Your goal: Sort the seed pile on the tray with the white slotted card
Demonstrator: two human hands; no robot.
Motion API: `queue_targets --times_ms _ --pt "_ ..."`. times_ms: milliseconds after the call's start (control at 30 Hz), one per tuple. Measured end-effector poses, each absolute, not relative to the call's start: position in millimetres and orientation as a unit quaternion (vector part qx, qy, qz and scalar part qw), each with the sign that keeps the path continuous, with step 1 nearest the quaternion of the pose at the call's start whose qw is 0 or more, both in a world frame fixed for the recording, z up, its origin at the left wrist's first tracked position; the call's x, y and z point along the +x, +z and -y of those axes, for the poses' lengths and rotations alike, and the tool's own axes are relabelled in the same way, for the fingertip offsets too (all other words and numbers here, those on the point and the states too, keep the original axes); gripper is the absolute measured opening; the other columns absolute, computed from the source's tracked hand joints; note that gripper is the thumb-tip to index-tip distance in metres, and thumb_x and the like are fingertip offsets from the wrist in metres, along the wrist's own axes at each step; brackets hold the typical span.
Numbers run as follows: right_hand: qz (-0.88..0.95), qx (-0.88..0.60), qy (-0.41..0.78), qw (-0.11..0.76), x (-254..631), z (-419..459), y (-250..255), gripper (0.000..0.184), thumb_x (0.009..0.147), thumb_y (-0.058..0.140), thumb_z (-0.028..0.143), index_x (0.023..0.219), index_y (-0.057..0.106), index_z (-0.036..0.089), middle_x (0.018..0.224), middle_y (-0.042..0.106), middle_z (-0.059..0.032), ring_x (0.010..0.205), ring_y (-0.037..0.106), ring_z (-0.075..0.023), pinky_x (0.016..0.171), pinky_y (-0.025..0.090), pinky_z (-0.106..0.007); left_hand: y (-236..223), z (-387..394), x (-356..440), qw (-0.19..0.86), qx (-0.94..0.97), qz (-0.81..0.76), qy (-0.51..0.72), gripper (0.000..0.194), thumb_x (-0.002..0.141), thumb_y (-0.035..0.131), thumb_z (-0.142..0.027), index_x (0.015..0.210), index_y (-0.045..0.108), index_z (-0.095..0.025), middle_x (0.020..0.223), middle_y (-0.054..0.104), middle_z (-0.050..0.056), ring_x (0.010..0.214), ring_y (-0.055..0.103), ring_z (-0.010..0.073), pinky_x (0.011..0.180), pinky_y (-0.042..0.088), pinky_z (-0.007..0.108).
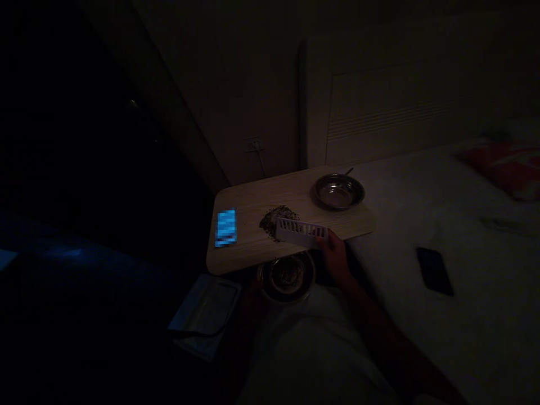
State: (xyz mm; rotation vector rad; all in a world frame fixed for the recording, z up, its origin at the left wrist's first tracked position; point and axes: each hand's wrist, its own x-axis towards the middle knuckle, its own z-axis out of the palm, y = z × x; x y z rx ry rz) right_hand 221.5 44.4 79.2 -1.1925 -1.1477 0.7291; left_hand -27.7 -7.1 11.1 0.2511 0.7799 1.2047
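Note:
My right hand (336,260) is closed around the end of a pale, flat plastic strip with a row of slots (300,232). The strip reaches left over a small heap of dark, seed-like bits (270,221) on a light wooden table (248,197), its far end touching or just above the heap. Below the table's front edge, a round metal bowl (311,284) contains more dark bits. At the bowl's left rim, my left hand (255,298) appears to grip it, though its fingers are mostly lost in shadow.
Another metal bowl (340,194), with a utensil handle beside its rim, stands at the table's back right. A lit, blurred-out screen (225,228) lies on the left. A phone (434,271) rests on the bed (400,225). A pale bag-like object (206,315) is lower left. The room is very dark.

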Motion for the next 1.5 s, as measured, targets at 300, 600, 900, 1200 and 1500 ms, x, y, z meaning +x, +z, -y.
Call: queue_targets --times_ms 300,600,900,1200,1500 --pt "0.476 -0.518 0.336 0.626 222.5 -43.5 75.4 0.023 0.084 0.066 0.04 0.095 0.071 0.021 0.091 0.074 -0.0034 0.084 0.065 -0.0228 0.079 0.051 -0.034 10.1 5.8 -29.6 0.761 0.117 -0.341 0.54 0.036 0.075 0.069 -0.015 0.11 0.075 -0.021 0.118 0.076 0.007 0.135 0.052 0.0327 0.121 0.028 0.051" --pt "0.506 -0.5 0.357 0.605 221.6 -41.1 80.4 0.024 0.087 0.064 0.041 0.098 0.073 0.021 0.092 0.074 -0.0024 0.086 0.065 -0.0225 0.079 0.051 -0.032 2.9 6.0 -30.8 0.753 0.11 -0.365 0.536 0.033 0.076 0.069 -0.018 0.108 0.075 -0.021 0.116 0.077 0.006 0.132 0.055 0.0336 0.119 0.032 0.052" --pt "0.513 -0.501 0.354 0.601 223.7 -41.5 77.6 0.026 0.086 0.065 0.044 0.097 0.073 0.022 0.09 0.074 -0.0021 0.082 0.065 -0.0225 0.077 0.051 -0.032 4.7 7.7 -28.6 0.736 0.141 -0.354 0.559 0.035 0.078 0.071 -0.02 0.112 0.074 -0.022 0.121 0.075 0.006 0.14 0.047 0.0317 0.121 0.027 0.047" --pt "0.522 -0.506 0.346 0.594 221.3 -39.0 85.7 0.027 0.084 0.066 0.046 0.093 0.073 0.021 0.085 0.072 -0.0024 0.08 0.063 -0.0227 0.073 0.051 -0.032 8.2 6.1 -30.7 0.744 0.111 -0.375 0.542 0.038 0.075 0.069 -0.017 0.112 0.074 -0.022 0.115 0.077 0.006 0.139 0.047 0.0322 0.121 0.026 0.048" --pt "0.546 -0.492 0.355 0.578 218.4 -37.0 89.4 0.026 0.086 0.065 0.046 0.088 0.072 0.021 0.076 0.068 -0.0005 0.071 0.06 -0.0193 0.065 0.048 -0.029 8.3 5.7 -29.5 0.758 0.102 -0.37 0.527 0.024 0.077 0.069 -0.019 0.1 0.077 -0.02 0.11 0.078 0.008 0.132 0.056 0.0335 0.119 0.032 0.049"
